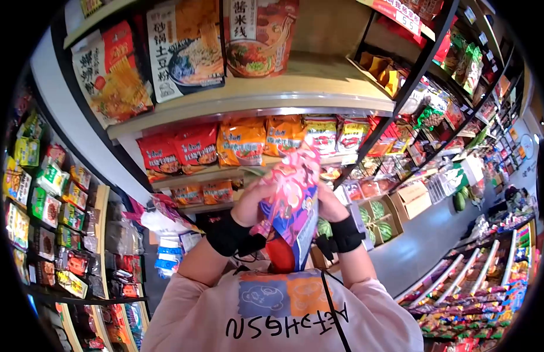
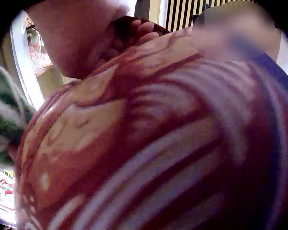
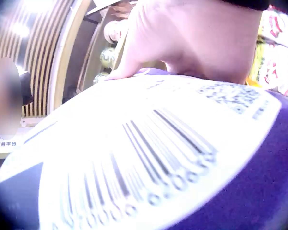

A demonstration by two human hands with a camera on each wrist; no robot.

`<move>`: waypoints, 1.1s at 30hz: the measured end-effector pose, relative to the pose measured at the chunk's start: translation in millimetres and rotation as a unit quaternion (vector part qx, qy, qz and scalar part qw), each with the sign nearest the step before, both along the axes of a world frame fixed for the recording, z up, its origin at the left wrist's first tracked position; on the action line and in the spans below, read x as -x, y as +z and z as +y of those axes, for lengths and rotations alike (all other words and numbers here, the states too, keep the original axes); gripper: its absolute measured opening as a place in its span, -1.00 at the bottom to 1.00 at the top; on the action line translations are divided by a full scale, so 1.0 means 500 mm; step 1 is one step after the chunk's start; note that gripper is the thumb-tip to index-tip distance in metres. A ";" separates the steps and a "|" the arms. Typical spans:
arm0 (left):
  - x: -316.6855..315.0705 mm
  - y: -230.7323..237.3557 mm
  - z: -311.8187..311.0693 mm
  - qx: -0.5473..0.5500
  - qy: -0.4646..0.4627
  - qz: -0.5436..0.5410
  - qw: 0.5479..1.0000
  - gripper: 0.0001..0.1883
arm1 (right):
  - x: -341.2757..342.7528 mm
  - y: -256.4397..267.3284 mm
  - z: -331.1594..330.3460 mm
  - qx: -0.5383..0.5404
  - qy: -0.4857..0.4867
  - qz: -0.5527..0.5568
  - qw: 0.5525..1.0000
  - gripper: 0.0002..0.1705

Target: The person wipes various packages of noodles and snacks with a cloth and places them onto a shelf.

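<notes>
At head-view centre, the left hand (image 1: 254, 198) and right hand (image 1: 330, 203) grasp opposite sides of one pink-and-purple packet (image 1: 291, 202), orange packets (image 1: 241, 142) shelved above.

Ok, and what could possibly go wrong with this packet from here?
The pink-and-purple packet is held between the left hand and the right hand, so it might slip if either loosens. Squeezing it too hard could perhaps crush whatever is inside. The orange instant noodle packets stand beyond it, so a careless forward move might knock them.
</notes>
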State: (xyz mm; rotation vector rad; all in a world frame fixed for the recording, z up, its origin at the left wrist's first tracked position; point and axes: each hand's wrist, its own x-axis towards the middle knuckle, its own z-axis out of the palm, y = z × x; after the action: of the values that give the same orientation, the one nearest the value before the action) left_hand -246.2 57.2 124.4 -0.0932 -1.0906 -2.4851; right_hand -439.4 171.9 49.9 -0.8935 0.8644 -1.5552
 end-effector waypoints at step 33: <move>0.181 0.034 0.177 0.349 0.291 -0.178 0.873 -0.62 | 0.094 0.083 0.252 0.187 -0.309 0.572 0.737 -0.28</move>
State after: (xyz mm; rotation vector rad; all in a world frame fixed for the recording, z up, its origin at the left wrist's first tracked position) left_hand -336.8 145.6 141.5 0.4391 -1.8069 -1.5148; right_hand -486.4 297.8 91.3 -2.1248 1.8985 -1.6692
